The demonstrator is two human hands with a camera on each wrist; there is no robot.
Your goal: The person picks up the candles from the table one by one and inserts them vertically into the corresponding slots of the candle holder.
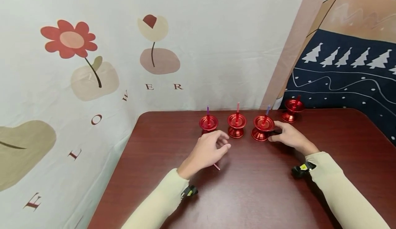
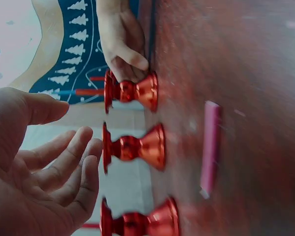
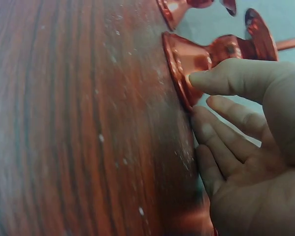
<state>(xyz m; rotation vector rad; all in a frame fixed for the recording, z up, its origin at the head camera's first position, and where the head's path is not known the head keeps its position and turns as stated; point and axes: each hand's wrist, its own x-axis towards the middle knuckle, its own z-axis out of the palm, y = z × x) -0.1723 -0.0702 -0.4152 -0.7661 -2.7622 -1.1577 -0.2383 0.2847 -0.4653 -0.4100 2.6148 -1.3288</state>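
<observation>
Three shiny red candle holders stand in a row: the left one (image 1: 208, 123) with a purple candle (image 1: 208, 111), the middle one (image 1: 237, 126) with a pink candle (image 1: 238, 107), the right one (image 1: 261, 128) with a blue candle (image 1: 268, 110). My right hand (image 1: 289, 136) is at the right holder's side, thumb at its base and fingers extended beside it, not wrapped round. My left hand (image 1: 208, 150) hovers in front of the left holder, fingers loosely bent and holding nothing. Beneath it a pink stick (image 2: 211, 147), like a candle, lies on the table, partly hidden in the head view.
A fourth red holder (image 1: 290, 111) with a short red stick stands farther right, near the back edge of the brown table (image 1: 263, 187). Behind the table hangs a printed cloth (image 1: 216, 50) with flowers and letters; a dark one with white trees (image 1: 346, 74) is at the right.
</observation>
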